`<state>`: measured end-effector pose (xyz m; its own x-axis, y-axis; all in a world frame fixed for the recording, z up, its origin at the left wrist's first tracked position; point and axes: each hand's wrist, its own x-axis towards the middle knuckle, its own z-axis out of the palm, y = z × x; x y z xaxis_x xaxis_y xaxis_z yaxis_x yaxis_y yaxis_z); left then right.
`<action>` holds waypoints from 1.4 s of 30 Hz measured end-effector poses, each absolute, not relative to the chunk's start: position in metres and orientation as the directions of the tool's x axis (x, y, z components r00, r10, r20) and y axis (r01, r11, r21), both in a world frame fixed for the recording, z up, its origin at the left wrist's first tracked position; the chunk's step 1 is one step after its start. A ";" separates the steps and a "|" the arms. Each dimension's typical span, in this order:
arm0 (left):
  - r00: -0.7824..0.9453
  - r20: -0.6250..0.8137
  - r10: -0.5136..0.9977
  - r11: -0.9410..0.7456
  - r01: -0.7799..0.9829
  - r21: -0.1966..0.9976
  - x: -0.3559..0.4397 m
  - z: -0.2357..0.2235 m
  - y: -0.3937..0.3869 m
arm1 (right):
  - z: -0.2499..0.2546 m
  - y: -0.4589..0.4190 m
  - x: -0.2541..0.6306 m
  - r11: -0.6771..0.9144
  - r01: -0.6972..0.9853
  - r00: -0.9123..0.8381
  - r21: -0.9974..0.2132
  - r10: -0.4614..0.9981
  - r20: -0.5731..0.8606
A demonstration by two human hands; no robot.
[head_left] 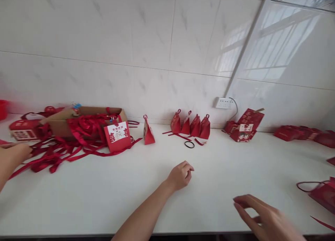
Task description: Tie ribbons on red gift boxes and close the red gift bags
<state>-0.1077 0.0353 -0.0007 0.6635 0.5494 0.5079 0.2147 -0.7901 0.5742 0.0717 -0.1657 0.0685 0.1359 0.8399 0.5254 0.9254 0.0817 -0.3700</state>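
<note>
Above the middle of the white table, my left hand (180,175) has its fingers curled in; a small gold glint shows at the fingertips, too small to name. My right hand (267,216), slightly blurred, hangs over the table's front right, thumb and forefinger loosely bent with a gap behind their tips and nothing visible between them. Beyond my left hand lie a black ring-shaped band (189,144) and a short red ribbon with a gold tip (200,142). Several folded red pouches with loops (195,125) stand behind these. Another red pouch (149,134) stands apart to their left.
At the left edge is another person's hand (15,157), near tangled red ribbons (49,160). A cardboard box (59,128) holds more ribbon, and a red card box (119,138) leans before it. Red gift boxes (243,129) and a handled red bag (324,195) are on the right.
</note>
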 end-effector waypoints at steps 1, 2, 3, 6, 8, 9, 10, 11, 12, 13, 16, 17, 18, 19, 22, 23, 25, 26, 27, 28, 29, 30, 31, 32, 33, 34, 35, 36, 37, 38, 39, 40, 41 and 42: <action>0.639 0.510 0.577 -0.778 0.240 0.580 -0.110 -0.001 0.039 | 0.063 -0.145 0.064 0.145 0.899 0.063 -0.413 0.892 0.448; 0.609 0.512 0.606 -0.764 0.266 0.588 -0.112 -0.001 0.042 | 0.057 -0.125 0.055 0.196 0.865 -0.002 -0.461 0.922 0.388; 0.573 0.514 0.638 -0.746 0.294 0.597 -0.114 -0.001 0.046 | 0.051 -0.106 0.047 0.244 0.828 -0.061 -0.505 0.934 0.351; 0.390 0.513 0.765 -0.642 0.396 0.657 -0.121 -0.002 0.061 | 0.032 -0.057 0.026 0.379 0.727 -0.188 -0.573 0.912 0.365; 0.184 0.485 0.855 -0.511 0.461 0.725 -0.128 -0.003 0.073 | 0.018 -0.031 0.017 0.434 0.691 -0.224 -0.578 0.889 0.399; 0.060 0.456 0.888 -0.425 0.485 0.765 -0.131 -0.003 0.080 | 0.012 -0.019 0.014 0.448 0.686 -0.228 -0.573 0.880 0.416; -0.069 0.416 0.907 -0.330 0.497 0.802 -0.135 -0.003 0.088 | 0.006 -0.009 0.011 0.455 0.691 -0.224 -0.562 0.874 0.432; -0.190 0.372 0.908 -0.237 0.498 0.834 -0.139 -0.002 0.097 | 0.000 0.000 0.010 0.461 0.700 -0.218 -0.546 0.866 0.450; -0.294 0.330 0.897 -0.154 0.491 0.858 -0.143 -0.001 0.105 | -0.005 0.008 0.009 0.471 0.706 -0.222 -0.529 0.856 0.466; -0.378 0.294 0.878 -0.087 0.478 0.874 -0.146 0.001 0.115 | -0.009 0.015 0.008 0.481 0.712 -0.227 -0.512 0.847 0.480; -0.515 0.234 0.825 0.022 0.442 0.897 -0.150 0.008 0.144 | -0.020 0.026 0.010 0.500 0.717 -0.235 -0.486 0.829 0.508; -0.539 0.223 0.813 0.038 0.431 0.902 -0.149 0.011 0.154 | -0.022 0.028 0.010 0.504 0.714 -0.237 -0.486 0.827 0.510; -0.558 0.213 0.802 0.050 0.419 0.907 -0.148 0.013 0.162 | -0.024 0.029 0.011 0.505 0.712 -0.237 -0.488 0.826 0.511; -0.574 0.204 0.793 0.058 0.405 0.913 -0.146 0.014 0.171 | -0.026 0.031 0.012 0.508 0.708 -0.241 -0.491 0.827 0.509; -0.608 0.168 0.776 0.065 0.342 0.938 -0.141 0.017 0.187 | -0.030 0.034 0.012 0.526 0.686 -0.258 -0.503 0.822 0.507; -0.614 0.152 0.774 0.061 0.312 0.948 -0.140 0.017 0.190 | -0.031 0.035 0.012 0.527 0.678 -0.254 -0.513 0.822 0.510; -0.605 0.121 0.787 0.039 0.244 0.969 -0.142 0.018 0.189 | -0.029 0.036 0.011 0.515 0.655 -0.235 -0.553 0.834 0.498; -0.585 0.109 0.803 0.018 0.207 0.978 -0.143 0.018 0.186 | -0.026 0.035 0.011 0.501 0.637 -0.220 -0.586 0.846 0.485; -0.555 0.103 0.825 -0.011 0.167 0.986 -0.145 0.018 0.181 | -0.022 0.034 0.011 0.483 0.604 -0.202 -0.633 0.862 0.465; -0.512 0.104 0.853 -0.046 0.124 0.991 -0.147 0.019 0.176 | -0.017 0.034 0.011 0.451 0.544 -0.167 -0.708 0.884 0.436; -0.459 0.110 0.882 -0.083 0.080 0.993 -0.148 0.021 0.169 | -0.012 0.033 0.012 0.406 0.456 -0.113 -0.792 0.909 0.401; -0.402 0.120 0.908 -0.117 0.034 0.993 -0.147 0.022 0.162 | -0.007 0.033 0.013 0.352 0.350 -0.047 -0.868 0.932 0.359; -0.349 0.131 0.928 -0.144 -0.013 0.989 -0.145 0.024 0.155 | -0.002 0.034 0.016 0.296 0.240 0.030 -0.925 0.950 0.311; -0.305 0.139 0.942 -0.164 -0.058 0.985 -0.140 0.025 0.148 | 0.001 0.036 0.018 0.247 0.143 0.116 -0.959 0.958 0.264; -0.269 0.145 0.952 -0.177 -0.100 0.979 -0.134 0.026 0.141 | 0.003 0.038 0.022 0.214 0.068 0.202 -0.975 0.954 0.223; -0.237 0.148 0.960 -0.184 -0.137 0.973 -0.127 0.026 0.134 | 0.003 0.041 0.025 0.198 0.020 0.283 -0.980 0.939 0.196; -0.202 0.152 0.967 -0.188 -0.170 0.967 -0.120 0.025 0.126 | 0.002 0.044 0.029 0.194 -0.010 0.354 -0.981 0.918 0.178; -0.156 0.159 0.975 -0.188 -0.197 0.962 -0.113 0.024 0.118 | 0.001 0.046 0.032 0.194 -0.042 0.414 -0.980 0.896 0.160; -0.098 0.167 0.981 -0.185 -0.216 0.959 -0.106 0.022 0.111 | 0.000 0.048 0.035 0.200 -0.065 0.460 -0.978 0.875 0.148; -0.027 0.175 0.984 -0.176 -0.228 0.958 -0.102 0.021 0.103 | -0.001 0.050 0.038 0.211 -0.076 0.493 -0.974 0.858 0.148; 0.053 0.179 0.982 -0.162 -0.230 0.960 -0.099 0.019 0.096 | -0.002 0.050 0.040 0.226 -0.075 0.514 -0.971 0.843 0.157; 0.135 0.178 0.975 -0.145 -0.225 0.964 -0.098 0.018 0.089 | -0.001 0.049 0.043 0.244 -0.061 0.525 -0.968 0.832 0.177; 0.212 0.173 0.962 -0.126 -0.215 0.968 -0.099 0.017 0.084 | 0.001 0.047 0.046 0.262 -0.038 0.528 -0.964 0.825 0.203; 0.280 0.163 0.946 -0.108 -0.203 0.973 -0.101 0.017 0.081 | 0.004 0.044 0.050 0.277 -0.012 0.521 -0.961 0.822 0.230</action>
